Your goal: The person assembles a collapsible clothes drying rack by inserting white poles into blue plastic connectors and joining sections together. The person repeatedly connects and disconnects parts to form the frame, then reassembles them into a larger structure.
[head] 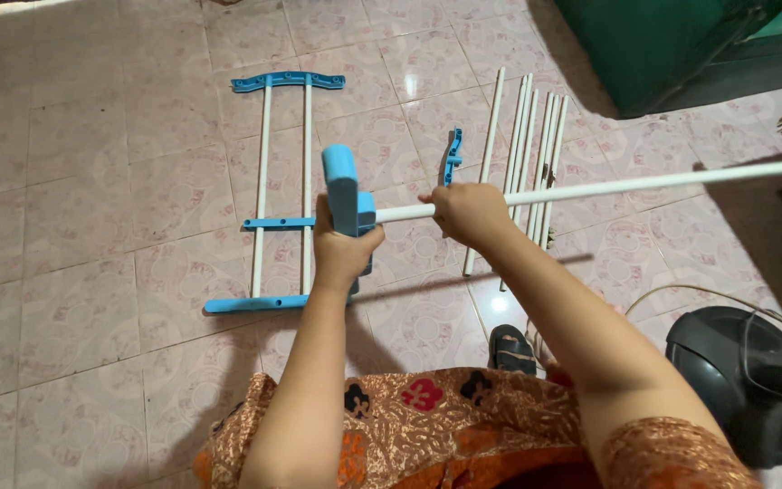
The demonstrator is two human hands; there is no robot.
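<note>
White plastic rod [590, 188] held level above the floor, one end seated in a blue plastic bracket [344, 190], other end running out well past the right hand toward a shadowed corner. Left hand [341, 249] closed around the bracket's lower part, bracket standing upright above the fist. Right hand [468, 210] closed around the rod just beside the bracket, near the left hand but not touching it.

Beyond the left hand, flat on the pink tiled floor [92, 181]: part-built rack frame [281, 195], two white rods joined by three blue crosspieces. Beyond the right hand: bundle of loose white rods [527, 154] lying side by side, and a single blue bracket [452, 156] just left of them. Black fan [744, 380] on the floor by the right elbow. Black sandal [510, 349] under the right forearm. Orange patterned garment [427, 426] between the arms.
</note>
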